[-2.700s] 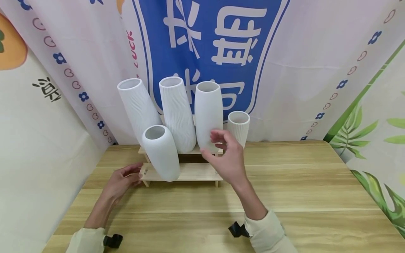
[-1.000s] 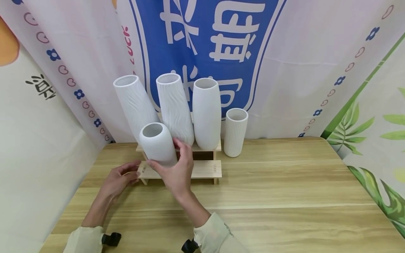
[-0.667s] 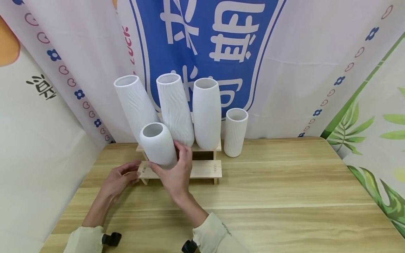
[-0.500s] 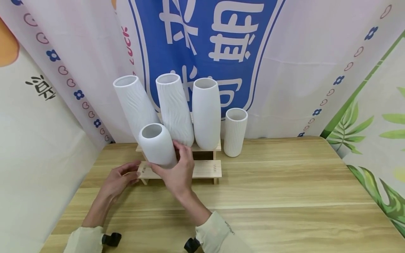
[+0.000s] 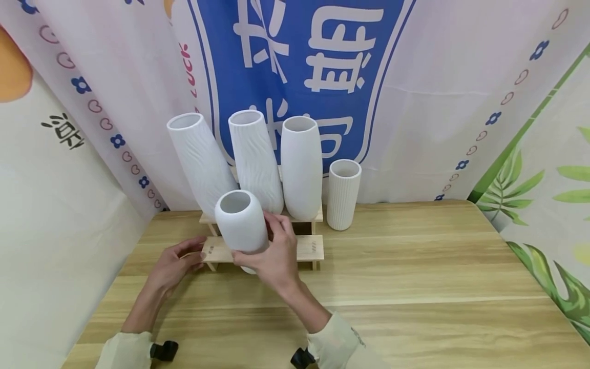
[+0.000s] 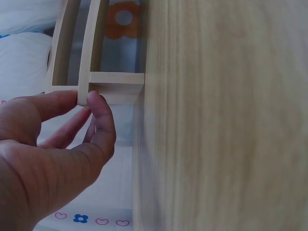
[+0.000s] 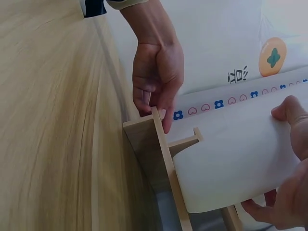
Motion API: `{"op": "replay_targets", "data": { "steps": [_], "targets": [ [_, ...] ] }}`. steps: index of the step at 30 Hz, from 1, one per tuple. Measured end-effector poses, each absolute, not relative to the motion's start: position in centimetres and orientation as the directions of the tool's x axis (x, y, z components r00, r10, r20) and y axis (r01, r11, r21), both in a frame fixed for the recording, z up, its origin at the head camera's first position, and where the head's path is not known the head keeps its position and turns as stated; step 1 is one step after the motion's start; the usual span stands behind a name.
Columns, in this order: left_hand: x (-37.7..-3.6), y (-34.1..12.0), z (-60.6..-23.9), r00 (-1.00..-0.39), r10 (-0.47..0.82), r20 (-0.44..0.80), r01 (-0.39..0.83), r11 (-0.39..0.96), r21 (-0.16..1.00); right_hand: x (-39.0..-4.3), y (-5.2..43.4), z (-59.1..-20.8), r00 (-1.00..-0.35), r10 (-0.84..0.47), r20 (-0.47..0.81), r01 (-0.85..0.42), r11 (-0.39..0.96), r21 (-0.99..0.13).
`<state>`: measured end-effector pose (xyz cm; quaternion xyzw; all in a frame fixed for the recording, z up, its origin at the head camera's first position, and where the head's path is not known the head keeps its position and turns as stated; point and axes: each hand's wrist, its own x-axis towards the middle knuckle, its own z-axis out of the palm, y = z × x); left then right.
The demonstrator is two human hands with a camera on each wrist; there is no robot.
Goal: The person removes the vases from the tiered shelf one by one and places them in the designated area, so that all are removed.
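Observation:
A short white vase (image 5: 241, 225) with a rounded shoulder is in my right hand (image 5: 276, 256), thumb on its near side and fingers round its right. Its base shows below the hand, overlapping the front edge of the lower step in the head view. In the right wrist view the vase (image 7: 231, 159) leans over the board's edge. My left hand (image 5: 172, 269) pinches the left end of the two-step wooden stand (image 5: 311, 247); the left wrist view shows thumb and fingers at the board's corner (image 6: 84, 91).
Along the stand's upper step are two wavy-ribbed vases (image 5: 203, 164) (image 5: 255, 164) and a smooth tall vase (image 5: 301, 169). To the right, a small ribbed vase (image 5: 343, 197) stands on the wooden table (image 5: 415, 266). Printed curtains (image 5: 438, 102) hang behind.
The right hand has left the tall smooth vase at the back and gripped the short vase. In the last half second, that vase moved right and nearer. The left hand has stayed put.

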<state>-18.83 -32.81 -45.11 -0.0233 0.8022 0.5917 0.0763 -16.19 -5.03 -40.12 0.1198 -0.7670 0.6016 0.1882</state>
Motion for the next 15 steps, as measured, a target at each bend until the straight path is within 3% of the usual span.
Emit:
{"op": "replay_targets", "data": {
  "steps": [8, 15],
  "targets": [
    [-18.8, -32.8, -45.1, -0.989, 0.063, -0.133, -0.109, 0.299, 0.948, -16.1, -2.4, -40.1, -0.913, -0.013, 0.408, -0.4, 0.224, -0.888],
    [-18.8, -32.9, -45.2, -0.989, 0.067, -0.132, -0.106, 0.298, 0.949, -16.3, 0.9, -40.1, -0.908, 0.023, 0.418, -0.405, 0.202, -0.892]
  ]
}}
